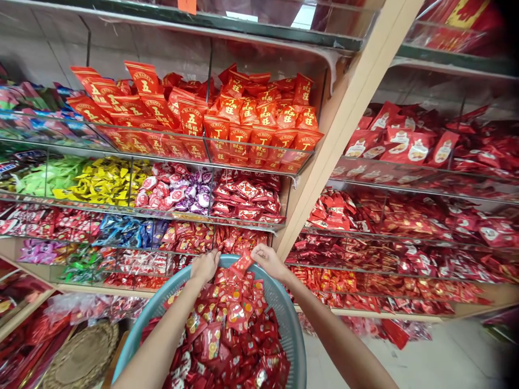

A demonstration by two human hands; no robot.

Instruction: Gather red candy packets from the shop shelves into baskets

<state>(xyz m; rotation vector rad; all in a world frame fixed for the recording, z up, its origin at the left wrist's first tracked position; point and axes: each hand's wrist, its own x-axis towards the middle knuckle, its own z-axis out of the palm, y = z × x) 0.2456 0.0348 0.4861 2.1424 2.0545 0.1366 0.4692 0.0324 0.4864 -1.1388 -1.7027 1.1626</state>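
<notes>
A teal plastic basket (290, 329) heaped with small red wrapped candies (235, 324) sits in front of me, its far rim against the shelf. My left hand (205, 266) rests closed on the candies at the basket's far edge. My right hand (267, 260) pinches a red candy packet (243, 263) just above the heap, beside a shelf bin of red candies (239, 237).
Tiered glass-fronted shelves hold red packets (227, 119), yellow candies (103, 181), green candies (44, 178), pink and purple candies (178, 192) and blue candies (125, 229). A wooden upright (344, 124) divides two shelf units. A woven tray (83, 356) lies lower left; pale floor (446, 356) lies at the right.
</notes>
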